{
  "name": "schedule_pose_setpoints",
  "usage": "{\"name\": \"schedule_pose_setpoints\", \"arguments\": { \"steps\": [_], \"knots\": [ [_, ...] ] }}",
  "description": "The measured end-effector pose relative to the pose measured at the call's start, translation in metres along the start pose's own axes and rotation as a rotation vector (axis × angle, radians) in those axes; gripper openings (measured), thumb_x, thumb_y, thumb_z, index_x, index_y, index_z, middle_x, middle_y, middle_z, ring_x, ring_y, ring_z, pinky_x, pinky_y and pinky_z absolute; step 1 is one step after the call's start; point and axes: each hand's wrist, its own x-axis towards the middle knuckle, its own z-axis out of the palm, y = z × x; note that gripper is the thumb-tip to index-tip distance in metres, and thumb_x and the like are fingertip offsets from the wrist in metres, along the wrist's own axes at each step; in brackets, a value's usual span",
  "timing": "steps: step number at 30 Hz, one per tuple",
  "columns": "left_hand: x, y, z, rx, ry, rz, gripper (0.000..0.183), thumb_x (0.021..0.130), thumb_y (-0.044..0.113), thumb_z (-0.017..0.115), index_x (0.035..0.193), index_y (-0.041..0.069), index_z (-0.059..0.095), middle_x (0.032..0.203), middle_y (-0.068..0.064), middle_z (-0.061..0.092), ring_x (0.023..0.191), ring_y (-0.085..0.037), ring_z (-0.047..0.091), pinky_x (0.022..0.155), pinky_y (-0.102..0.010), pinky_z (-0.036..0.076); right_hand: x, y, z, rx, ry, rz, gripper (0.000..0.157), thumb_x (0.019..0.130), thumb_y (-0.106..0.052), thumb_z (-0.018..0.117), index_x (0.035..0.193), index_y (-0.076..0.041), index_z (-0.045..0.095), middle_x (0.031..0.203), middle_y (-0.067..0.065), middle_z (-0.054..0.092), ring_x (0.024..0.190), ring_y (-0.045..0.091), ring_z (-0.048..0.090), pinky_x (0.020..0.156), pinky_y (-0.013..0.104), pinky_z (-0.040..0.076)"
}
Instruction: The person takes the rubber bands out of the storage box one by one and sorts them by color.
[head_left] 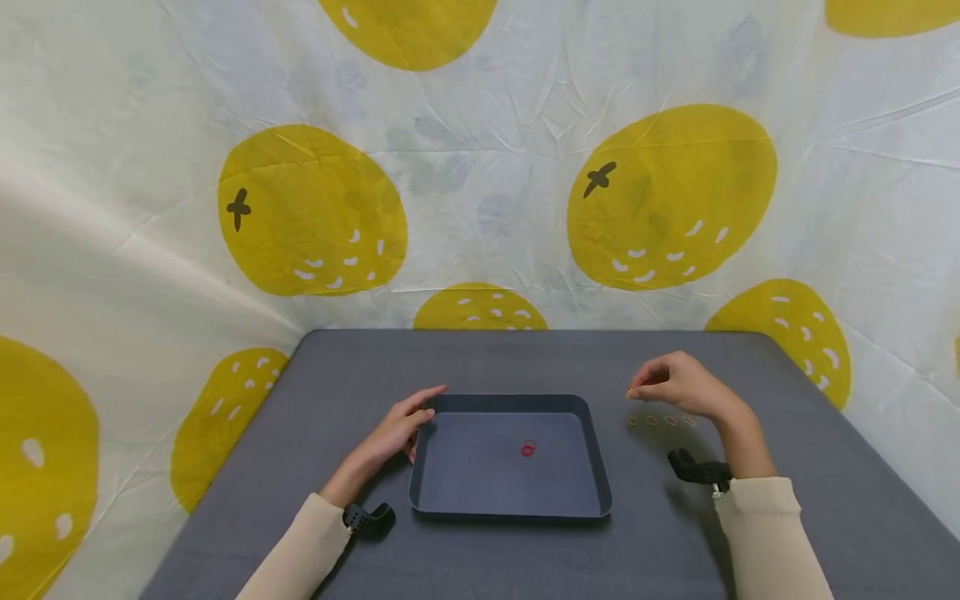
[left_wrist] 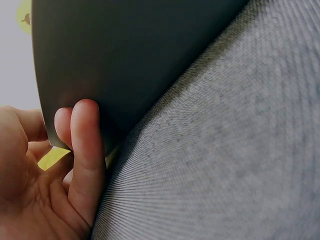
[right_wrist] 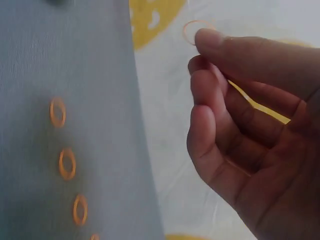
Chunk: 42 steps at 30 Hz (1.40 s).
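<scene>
My right hand (head_left: pixel 681 385) pinches a small orange rubber band (right_wrist: pixel 184 31) between thumb and fingertips, raised above the table. Below that hand, several more orange rubber bands (head_left: pixel 651 421) lie in a row on the cloth; the right wrist view shows some of them (right_wrist: pixel 67 164) spaced apart. My left hand (head_left: pixel 396 429) grips the far left corner of a dark grey tray (head_left: pixel 604 492), thumb at the rim and other fingers against the outer wall (left_wrist: pixel 135 50). Inside the tray, right of its middle, red rubber bands (head_left: pixel 528 449) lie bunched together.
A grey cloth-covered table (head_left: pixel 315 367) carries everything. Behind and to the left hangs a pale curtain (head_left: pixel 487 208) printed with yellow fruit. Each wrist wears a black strap-on camera, the right one (head_left: pixel 699 469) hanging just above the table.
</scene>
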Motion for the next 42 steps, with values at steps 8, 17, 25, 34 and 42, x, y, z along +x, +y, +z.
{"name": "schedule_pose_setpoints", "arguments": {
  "steps": [8,17,25,34,42],
  "knots": [
    [0.0,0.002,-0.002,-0.012,-0.03,-0.011,0.046,0.104,0.027,0.043,0.149,0.032,0.035,0.054,-0.004,0.046,0.04,-0.017,0.052,0.045,-0.044,0.054,-0.018,0.035,-0.017,0.077,-0.02,0.126,0.028,0.09,-0.029,0.068,0.101,-0.003,0.073,0.097,0.017,0.07,0.08,0.024,0.063,0.07,0.035,0.054],
    [0.0,0.0,-0.002,-0.004,-0.023,0.01,0.047,0.103,0.031,0.044,0.15,0.03,0.035,0.06,-0.005,0.047,0.041,-0.016,0.051,0.045,-0.045,0.054,-0.04,0.07,-0.029,0.038,0.018,0.219,0.032,0.092,-0.03,0.066,0.105,-0.002,0.073,0.101,0.013,0.072,0.083,0.015,0.066,0.071,0.028,0.055],
    [0.0,0.0,-0.002,-0.007,-0.029,0.003,0.048,0.103,0.031,0.044,0.15,0.029,0.034,0.053,-0.003,0.046,0.04,-0.017,0.052,0.045,-0.044,0.053,-0.054,0.094,-0.032,-0.049,0.038,0.283,0.03,0.09,-0.027,0.069,0.099,0.002,0.074,0.087,0.007,0.072,0.07,0.008,0.06,0.061,0.023,0.051],
    [0.001,0.0,-0.001,-0.002,-0.026,0.006,0.047,0.103,0.032,0.045,0.149,0.031,0.035,0.054,-0.003,0.046,0.041,-0.017,0.052,0.045,-0.044,0.054,-0.052,0.111,-0.025,-0.035,0.014,0.366,0.033,0.088,-0.03,0.07,0.097,0.001,0.074,0.081,0.002,0.068,0.07,0.01,0.058,0.061,0.025,0.053],
    [0.002,-0.001,-0.001,0.008,0.006,-0.018,0.046,0.103,0.028,0.045,0.149,0.032,0.037,0.051,-0.003,0.046,0.04,-0.017,0.051,0.045,-0.047,0.053,-0.05,0.113,-0.022,-0.026,0.035,0.417,0.032,0.086,-0.031,0.072,0.095,0.0,0.074,0.078,-0.001,0.066,0.072,0.012,0.059,0.062,0.025,0.053]
  ]
}}
